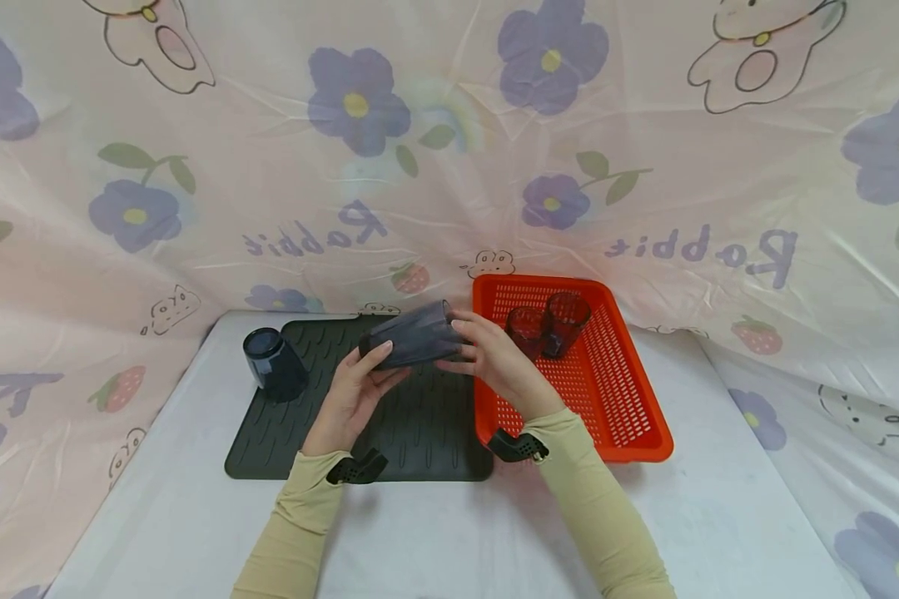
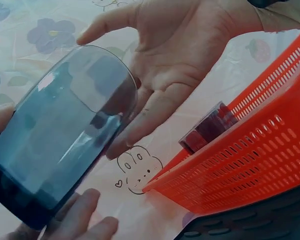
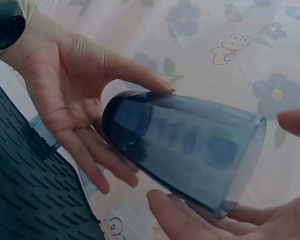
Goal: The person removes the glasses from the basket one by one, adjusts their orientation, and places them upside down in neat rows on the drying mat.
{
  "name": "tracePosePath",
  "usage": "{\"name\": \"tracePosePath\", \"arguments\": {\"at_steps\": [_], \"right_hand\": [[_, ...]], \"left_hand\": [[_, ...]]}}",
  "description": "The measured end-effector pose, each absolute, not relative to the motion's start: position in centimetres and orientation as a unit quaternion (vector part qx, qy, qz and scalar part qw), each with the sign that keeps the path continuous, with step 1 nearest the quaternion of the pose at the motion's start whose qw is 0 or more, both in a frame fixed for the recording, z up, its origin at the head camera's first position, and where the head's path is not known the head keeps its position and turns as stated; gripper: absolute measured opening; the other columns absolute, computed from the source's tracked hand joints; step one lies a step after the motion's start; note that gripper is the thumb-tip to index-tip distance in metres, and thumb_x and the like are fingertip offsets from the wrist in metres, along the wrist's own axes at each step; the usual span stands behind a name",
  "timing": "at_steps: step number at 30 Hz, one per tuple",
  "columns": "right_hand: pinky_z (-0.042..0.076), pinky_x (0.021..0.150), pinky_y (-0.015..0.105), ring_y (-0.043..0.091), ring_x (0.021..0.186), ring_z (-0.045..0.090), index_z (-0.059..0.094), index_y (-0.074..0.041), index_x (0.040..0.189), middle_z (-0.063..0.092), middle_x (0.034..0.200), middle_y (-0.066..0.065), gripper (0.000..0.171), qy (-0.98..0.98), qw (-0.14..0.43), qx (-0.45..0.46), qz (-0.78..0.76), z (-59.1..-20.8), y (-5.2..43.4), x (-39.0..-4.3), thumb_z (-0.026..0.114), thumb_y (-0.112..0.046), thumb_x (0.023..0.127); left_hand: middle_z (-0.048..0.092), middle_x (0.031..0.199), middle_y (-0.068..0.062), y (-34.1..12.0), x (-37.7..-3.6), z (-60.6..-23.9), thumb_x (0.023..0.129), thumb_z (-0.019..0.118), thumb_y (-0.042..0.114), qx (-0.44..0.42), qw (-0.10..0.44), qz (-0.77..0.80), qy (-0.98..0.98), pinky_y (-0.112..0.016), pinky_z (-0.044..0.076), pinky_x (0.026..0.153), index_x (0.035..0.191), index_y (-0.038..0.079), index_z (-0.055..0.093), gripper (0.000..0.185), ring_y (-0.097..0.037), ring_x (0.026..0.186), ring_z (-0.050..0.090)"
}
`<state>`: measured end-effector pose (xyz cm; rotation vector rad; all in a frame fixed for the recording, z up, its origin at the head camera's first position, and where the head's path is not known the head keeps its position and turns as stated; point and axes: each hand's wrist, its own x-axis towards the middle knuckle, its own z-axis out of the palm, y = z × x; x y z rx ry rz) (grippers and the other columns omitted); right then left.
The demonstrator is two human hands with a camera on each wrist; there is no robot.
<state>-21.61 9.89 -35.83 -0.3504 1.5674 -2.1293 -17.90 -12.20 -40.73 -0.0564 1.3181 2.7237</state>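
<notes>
A dark blue see-through cup [image 1: 415,334] lies on its side in the air above the dark ribbed mat [image 1: 427,433]. My left hand [image 1: 378,362] grips its base end, thumb on top and fingers underneath [image 2: 85,220]. My right hand [image 1: 460,341] is at the rim end with straight fingers under the cup [image 3: 185,145] and the thumb just off the rim. In the left wrist view the right palm [image 2: 175,65] faces the cup's mouth [image 2: 60,135]. The right wrist view shows the left hand [image 3: 75,100] around the base.
A second blue cup [image 1: 273,362] stands upside down on the mat's far left corner. An orange perforated basket [image 1: 614,391] to the right of the mat holds two red cups [image 1: 528,329] [image 1: 565,320]. A flowered plastic sheet backs the white table.
</notes>
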Motion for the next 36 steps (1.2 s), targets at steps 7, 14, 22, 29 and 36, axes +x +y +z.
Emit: {"name": "tracePosePath", "arguments": {"at_steps": [7,14,22,29,36], "right_hand": [[0.045,0.095,0.053,0.034,0.115,0.054,0.041,-0.006,0.141,0.048,0.135,0.018,0.046,0.569,0.259,-0.142,-0.768,-36.3,10.0,-21.6,0.042,-0.030,0.101],[0.045,0.097,0.050,0.036,0.118,0.051,0.038,-0.008,0.143,0.042,0.140,0.019,0.052,0.582,0.275,-0.148,-0.751,-36.3,10.4,-21.6,0.045,-0.037,0.101],[0.042,0.100,0.051,0.041,0.127,0.043,0.034,-0.010,0.147,0.041,0.143,0.019,0.051,0.619,0.270,-0.168,-0.718,-35.8,12.0,-21.6,0.040,-0.035,0.102],[0.039,0.102,0.051,0.042,0.131,0.038,0.035,-0.009,0.147,0.039,0.144,0.021,0.051,0.617,0.252,-0.167,-0.727,-35.4,13.8,-21.7,0.039,-0.035,0.103],[0.034,0.106,0.053,0.041,0.132,0.036,0.035,-0.007,0.146,0.040,0.145,0.019,0.051,0.608,0.229,-0.163,-0.742,-34.7,16.1,-22.0,0.038,-0.035,0.104]], "left_hand": [[0.067,0.106,-0.008,-12.4,-18.0,-40.8,0.086,0.070,0.006,-0.009,0.024,0.924,0.382,-0.041,0.047,0.096,0.124,0.004,0.052,0.042,-0.020,0.097,0.067],[0.061,0.107,-0.009,-12.6,-17.8,-40.7,0.086,0.067,0.000,-0.014,-0.005,0.926,0.376,-0.035,0.055,0.084,0.124,0.006,0.052,0.041,-0.020,0.092,0.066],[0.055,0.115,-0.012,-13.3,-17.8,-41.0,0.085,0.065,-0.005,-0.010,-0.031,0.920,0.392,-0.037,0.055,0.084,0.125,0.006,0.050,0.043,-0.021,0.096,0.065],[0.056,0.112,-0.010,-13.7,-17.7,-41.4,0.084,0.065,-0.006,-0.022,-0.044,0.906,0.421,-0.038,0.054,0.084,0.122,0.010,0.049,0.045,-0.019,0.092,0.066],[0.057,0.113,-0.010,-14.4,-17.5,-41.9,0.084,0.066,-0.006,-0.029,-0.047,0.902,0.429,-0.036,0.054,0.084,0.120,0.011,0.047,0.044,-0.017,0.089,0.067]]}}
